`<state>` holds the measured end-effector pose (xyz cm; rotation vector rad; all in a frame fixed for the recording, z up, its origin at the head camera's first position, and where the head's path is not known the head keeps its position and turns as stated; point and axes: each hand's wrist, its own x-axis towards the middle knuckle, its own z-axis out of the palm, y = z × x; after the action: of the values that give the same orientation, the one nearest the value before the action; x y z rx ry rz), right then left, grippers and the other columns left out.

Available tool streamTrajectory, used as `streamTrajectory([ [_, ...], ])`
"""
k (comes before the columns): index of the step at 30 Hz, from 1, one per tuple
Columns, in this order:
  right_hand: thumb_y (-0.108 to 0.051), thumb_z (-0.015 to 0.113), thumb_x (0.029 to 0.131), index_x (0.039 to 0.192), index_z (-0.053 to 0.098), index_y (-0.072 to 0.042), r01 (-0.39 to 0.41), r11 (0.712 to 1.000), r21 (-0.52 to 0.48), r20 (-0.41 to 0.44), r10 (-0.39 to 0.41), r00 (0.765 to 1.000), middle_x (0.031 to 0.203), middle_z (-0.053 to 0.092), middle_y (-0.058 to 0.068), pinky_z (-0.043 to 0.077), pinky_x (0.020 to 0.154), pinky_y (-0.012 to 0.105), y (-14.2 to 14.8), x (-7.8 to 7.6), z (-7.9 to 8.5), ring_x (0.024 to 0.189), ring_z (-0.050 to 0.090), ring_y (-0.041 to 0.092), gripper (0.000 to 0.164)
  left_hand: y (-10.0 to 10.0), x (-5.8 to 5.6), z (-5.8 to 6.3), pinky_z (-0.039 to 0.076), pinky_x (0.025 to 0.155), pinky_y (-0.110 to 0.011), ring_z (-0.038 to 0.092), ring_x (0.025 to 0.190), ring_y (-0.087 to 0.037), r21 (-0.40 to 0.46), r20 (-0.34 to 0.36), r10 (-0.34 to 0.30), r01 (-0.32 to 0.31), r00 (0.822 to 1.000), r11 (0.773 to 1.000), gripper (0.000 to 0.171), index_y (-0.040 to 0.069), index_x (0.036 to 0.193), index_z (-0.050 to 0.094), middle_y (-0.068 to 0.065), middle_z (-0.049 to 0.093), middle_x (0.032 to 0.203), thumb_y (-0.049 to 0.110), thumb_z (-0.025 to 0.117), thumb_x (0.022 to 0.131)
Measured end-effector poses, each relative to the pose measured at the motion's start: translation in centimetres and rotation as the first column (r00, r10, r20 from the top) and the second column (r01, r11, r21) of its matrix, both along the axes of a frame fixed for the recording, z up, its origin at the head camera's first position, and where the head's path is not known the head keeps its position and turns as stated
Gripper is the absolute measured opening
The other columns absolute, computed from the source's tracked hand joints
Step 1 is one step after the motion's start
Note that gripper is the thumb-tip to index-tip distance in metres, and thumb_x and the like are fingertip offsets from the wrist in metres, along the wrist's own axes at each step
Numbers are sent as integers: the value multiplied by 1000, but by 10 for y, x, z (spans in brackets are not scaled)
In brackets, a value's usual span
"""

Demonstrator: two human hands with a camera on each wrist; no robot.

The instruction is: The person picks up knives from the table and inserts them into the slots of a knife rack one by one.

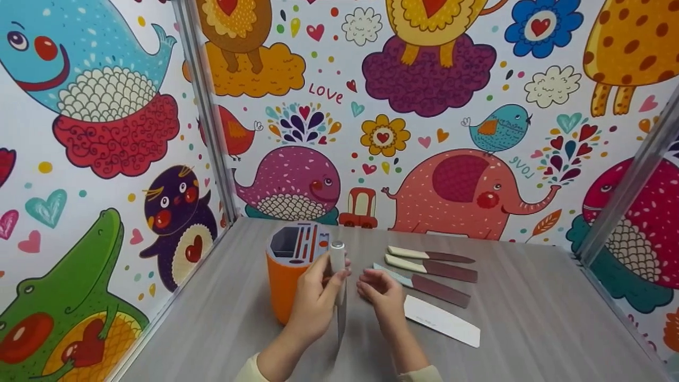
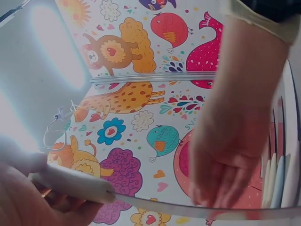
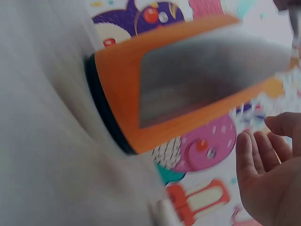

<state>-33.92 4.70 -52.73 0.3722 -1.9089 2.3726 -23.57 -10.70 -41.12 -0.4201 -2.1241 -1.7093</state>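
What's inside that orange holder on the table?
Nothing sticks up from the visible openings of the orange holder. Its bottom is hidden, and the left hand covers part of the rim.

Head view, knife block (image 1: 284,289) at 7 o'clock: body plain orange, top (image 1: 321,233) lilac-grey with orange-red slot lines, base band (image 3: 105,103) near-black in the right wrist view; held knife (image 1: 337,261) at 6 o'clock: off-white handle, silver-grey blade. At 4 o'clock, the far knife (image 1: 436,255) and middle knife (image 1: 432,266) bear cream handles, the near knife (image 1: 427,287) a pale blue one, all three with maroon-brown blades; the broad flat piece (image 1: 444,322) at 5 o'clock is white with small grey marking. Table (image 1: 530,302) finish is streaked grey-brown; wall panel (image 1: 339,69) at 12 o'clock is white, printed with multicoloured cartoon animals, hearts and flowers.
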Motion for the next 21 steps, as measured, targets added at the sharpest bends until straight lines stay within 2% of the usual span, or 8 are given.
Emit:
streamTrajectory([
  [4, -2, 69, 90, 127, 55, 8, -61, 996, -66, 47, 64, 997, 114, 67, 16, 58, 89, 32, -9, -8, -22, 105, 69, 26, 40, -4, 2, 5, 53, 99, -32, 69, 109, -10, 16, -19, 16, -16, 1000, 1000, 39, 11, 136, 54, -5, 67, 123, 31, 54, 102],
  [9, 1, 67, 90, 136, 50, 7, -138, 990, 19, -17, 138, 990, 130, 62, 23, 54, 98, 34, -20, -14, -43, 124, 57, 42, 50, -10, 7, 13, 53, 98, -31, 69, 109, -10, 42, -22, 46, -45, 999, 998, 41, 9, 137, 52, -6, 66, 122, 30, 54, 102],
  [12, 3, 67, 89, 142, 44, 8, -181, 981, 70, -86, 187, 979, 140, 53, 28, 47, 107, 46, -25, -17, -50, 132, 47, 49, 58, -13, 11, 19, 53, 99, -31, 69, 108, -12, 55, -24, 103, -102, 994, 993, 40, 11, 136, 53, -5, 67, 122, 30, 55, 101],
  [15, 2, 71, 86, 146, 38, 8, -222, 969, 109, -117, 234, 965, 148, 42, 31, 39, 111, 57, -29, -19, -54, 137, 38, 52, 68, -15, 15, 23, 52, 100, -34, 69, 109, -15, 69, -19, 183, -182, 983, 981, 39, 11, 136, 53, -5, 68, 123, 28, 56, 101],
  [18, -2, 77, 82, 150, 33, 5, -263, 951, 161, -115, 283, 952, 155, 34, 29, 36, 112, 59, -32, -18, -55, 141, 33, 50, 81, -18, 20, 27, 52, 102, -34, 68, 111, -17, 108, -21, 254, -250, 967, 962, 38, 12, 137, 53, -4, 67, 122, 25, 56, 101],
  [21, -4, 81, 79, 154, 29, -2, -289, 933, 214, -106, 316, 943, 159, 29, 24, 34, 114, 58, -35, -18, -52, 145, 29, 45, 91, -20, 23, 31, 51, 102, -34, 68, 112, -18, 168, -71, 291, -276, 954, 946, 36, 10, 136, 52, -6, 67, 122, 19, 55, 101],
])
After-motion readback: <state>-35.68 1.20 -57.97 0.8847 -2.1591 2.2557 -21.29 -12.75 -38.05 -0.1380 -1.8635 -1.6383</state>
